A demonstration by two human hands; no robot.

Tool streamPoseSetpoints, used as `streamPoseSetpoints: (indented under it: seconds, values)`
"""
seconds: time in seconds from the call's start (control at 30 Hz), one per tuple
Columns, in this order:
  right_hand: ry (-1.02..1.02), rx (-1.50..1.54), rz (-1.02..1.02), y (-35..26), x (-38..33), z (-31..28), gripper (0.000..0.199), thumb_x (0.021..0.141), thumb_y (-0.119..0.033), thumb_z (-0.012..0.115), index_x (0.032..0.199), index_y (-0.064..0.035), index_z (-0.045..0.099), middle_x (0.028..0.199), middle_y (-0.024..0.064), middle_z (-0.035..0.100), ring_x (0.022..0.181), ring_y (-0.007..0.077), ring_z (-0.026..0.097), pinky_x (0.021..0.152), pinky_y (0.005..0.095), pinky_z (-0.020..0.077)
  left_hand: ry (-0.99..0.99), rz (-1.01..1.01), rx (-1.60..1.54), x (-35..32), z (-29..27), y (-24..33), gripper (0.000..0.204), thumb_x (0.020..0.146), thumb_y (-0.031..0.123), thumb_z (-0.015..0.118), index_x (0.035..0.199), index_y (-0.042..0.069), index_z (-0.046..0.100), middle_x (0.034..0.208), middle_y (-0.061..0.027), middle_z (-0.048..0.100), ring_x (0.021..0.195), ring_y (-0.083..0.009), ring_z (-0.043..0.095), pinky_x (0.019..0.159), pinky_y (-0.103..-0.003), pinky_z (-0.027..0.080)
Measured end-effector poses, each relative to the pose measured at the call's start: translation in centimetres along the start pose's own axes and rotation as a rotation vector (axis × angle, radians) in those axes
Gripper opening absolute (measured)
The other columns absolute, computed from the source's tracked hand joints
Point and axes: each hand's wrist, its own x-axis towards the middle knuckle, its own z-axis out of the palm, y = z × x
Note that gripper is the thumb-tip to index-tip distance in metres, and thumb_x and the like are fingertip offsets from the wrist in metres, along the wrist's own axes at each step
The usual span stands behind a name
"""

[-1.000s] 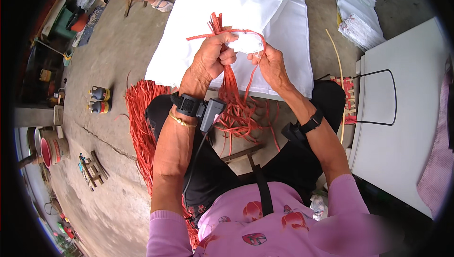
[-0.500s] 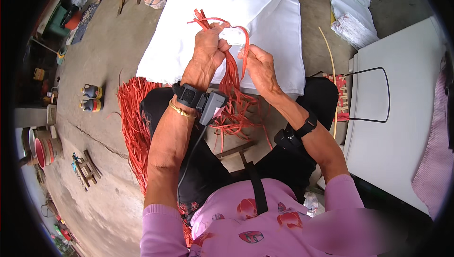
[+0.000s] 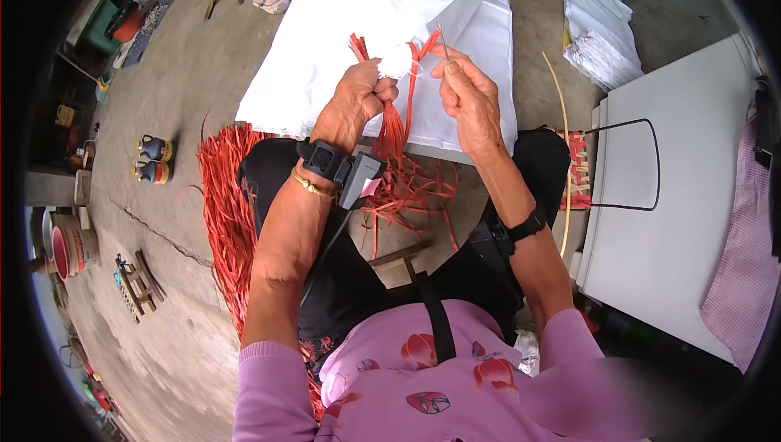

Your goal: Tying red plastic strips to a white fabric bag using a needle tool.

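Note:
Closed around a bundle of red strips (image 3: pixel 394 129) is my left hand (image 3: pixel 362 94); the cut-looking ends stick up above its fist and the long ends hang down. A small white piece (image 3: pixel 397 60), perhaps cord or bunched cloth, sits at its fingertips. Just to the right, my right hand (image 3: pixel 470 99) pinches a thin metal tool (image 3: pixel 442 39), needle-like or hooked, its tip too small to make out. A red strip (image 3: pixel 413 72) loops up from beside the white piece to the tool and the right fingertips. Under both hands lies a white woven sheet (image 3: pixel 313 31).
A large heap of red strips (image 3: pixel 220 206) lies against my left leg. To my right stand a white box-like surface (image 3: pixel 667 239) and a wire-framed red seat (image 3: pixel 579 167). Two dark bottles (image 3: pixel 153 159) and a small wooden stool (image 3: pixel 142 286) are on the left floor. Another person's foot (image 3: pixel 271 1) shows far left.
My right hand has moved right and up from the bundle, and the thin metal tool now shows in it. The red strip has been drawn rightward. My left hand keeps its grip.

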Motion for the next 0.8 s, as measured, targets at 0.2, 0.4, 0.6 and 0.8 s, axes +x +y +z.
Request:
streamPoseSetpoints:
  seconds: [0.2, 0.4, 0.6, 0.8]
  values:
    - [-0.258, 0.418, 0.410, 1.5, -5.7, 0.4, 0.034, 0.094, -0.030, 0.043, 0.070, -0.0064, 0.045, 0.061, -0.0029, 0.038, 0.044, 0.0027, 0.023, 0.041, 0.0194, 0.0182, 0.073, 0.235, 0.025, 1.2, -2.0, 0.9, 0.016, 0.089, 0.001, 0.040, 0.088, -0.004, 0.055, 0.058, 0.0001, 0.040, 0.042, -0.0078, 0.028, 0.038, -0.022, 0.023]
    - [-0.539, 0.521, 0.672, -3.9, -21.6, -9.7, 0.037, 0.092, -0.027, 0.044, 0.063, -0.0039, 0.043, 0.063, 0.0058, 0.043, 0.051, 0.0076, 0.032, 0.043, 0.0224, 0.0253, 0.269, 0.421, -0.113, 1.2, -1.6, 4.5, 0.013, 0.085, -0.003, 0.041, 0.082, -0.005, 0.054, 0.058, -0.0024, 0.041, 0.044, -0.0102, 0.033, 0.040, -0.025, 0.027]
    - [-0.121, 0.927, 0.609, -4.0, -32.4, -20.0, 0.037, 0.091, -0.027, 0.044, 0.063, -0.0028, 0.043, 0.063, 0.0090, 0.044, 0.044, 0.0099, 0.029, 0.037, 0.0222, 0.0243, 0.279, 0.460, -0.037, 1.4, -1.7, 4.4, 0.020, 0.075, -0.007, 0.037, 0.065, 0.008, 0.028, 0.061, 0.0008, 0.027, 0.054, -0.0131, 0.027, 0.053, -0.025, 0.030]
    - [0.420, 0.643, 0.623, 0.8, -32.8, -25.7, 0.036, 0.089, -0.033, 0.050, 0.067, -0.0052, 0.047, 0.074, 0.0061, 0.054, 0.041, 0.0034, 0.025, 0.034, 0.0187, 0.0217, -0.018, 0.828, 1.216, -1.4, -6.2, 4.8, 0.013, 0.067, -0.003, 0.041, 0.068, 0.003, 0.030, 0.067, 0.0007, 0.033, 0.063, -0.0119, 0.031, 0.060, -0.022, 0.033]
